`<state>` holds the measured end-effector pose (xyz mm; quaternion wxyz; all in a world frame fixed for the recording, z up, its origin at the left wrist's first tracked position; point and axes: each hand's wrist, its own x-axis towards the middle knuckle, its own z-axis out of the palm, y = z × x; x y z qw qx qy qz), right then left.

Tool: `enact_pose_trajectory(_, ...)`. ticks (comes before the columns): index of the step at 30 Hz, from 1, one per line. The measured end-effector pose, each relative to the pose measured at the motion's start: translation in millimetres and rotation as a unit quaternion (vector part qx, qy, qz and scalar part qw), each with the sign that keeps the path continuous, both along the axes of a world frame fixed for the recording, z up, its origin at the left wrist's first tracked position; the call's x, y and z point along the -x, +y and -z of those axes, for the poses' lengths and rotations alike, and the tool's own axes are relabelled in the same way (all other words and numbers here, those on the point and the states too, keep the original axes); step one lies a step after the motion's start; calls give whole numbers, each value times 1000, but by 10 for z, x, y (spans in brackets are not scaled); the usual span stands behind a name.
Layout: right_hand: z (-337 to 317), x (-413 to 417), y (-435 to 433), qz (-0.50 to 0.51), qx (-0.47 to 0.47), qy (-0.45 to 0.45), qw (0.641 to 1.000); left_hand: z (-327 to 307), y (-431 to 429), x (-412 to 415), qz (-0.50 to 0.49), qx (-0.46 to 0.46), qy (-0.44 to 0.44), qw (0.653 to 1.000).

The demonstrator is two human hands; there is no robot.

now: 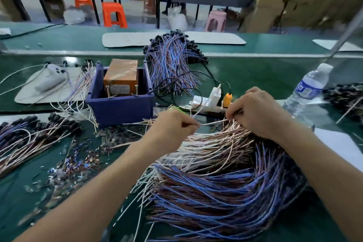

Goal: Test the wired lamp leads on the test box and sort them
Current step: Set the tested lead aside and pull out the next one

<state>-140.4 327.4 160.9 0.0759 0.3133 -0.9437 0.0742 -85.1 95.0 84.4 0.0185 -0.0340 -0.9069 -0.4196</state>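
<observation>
Sprawling leads (216,173) cover green bench (255,72), stools (114,14) beyond.

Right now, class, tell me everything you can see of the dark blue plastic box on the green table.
The dark blue plastic box stands upright on the green table, open-topped, with raised posts at its back corners. Inside sits an orange-brown rectangular block bearing a pale label, with two upright metal screws before it. Thin lamp leads lie close by its left side; black cables run by its right.
</observation>
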Motion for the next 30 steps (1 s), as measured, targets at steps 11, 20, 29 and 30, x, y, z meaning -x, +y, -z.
enact_pose_trajectory(11,276,127,223,148,-146,-32,978,301,72,-37,-38,129,10,991)
enact_pose_trajectory(20,599,-313,-573,58,-115,-4,992,430,27,-61,-63,70,11,995)
enact_pose_trajectory(29,859,-555,-1231,77,33,-39,996,386,-378,-175,-119,10,65,991)
enact_pose_trajectory(30,847,-571,-1300,72,46,-43,995,373,-452,-204,-130,6,68,989)
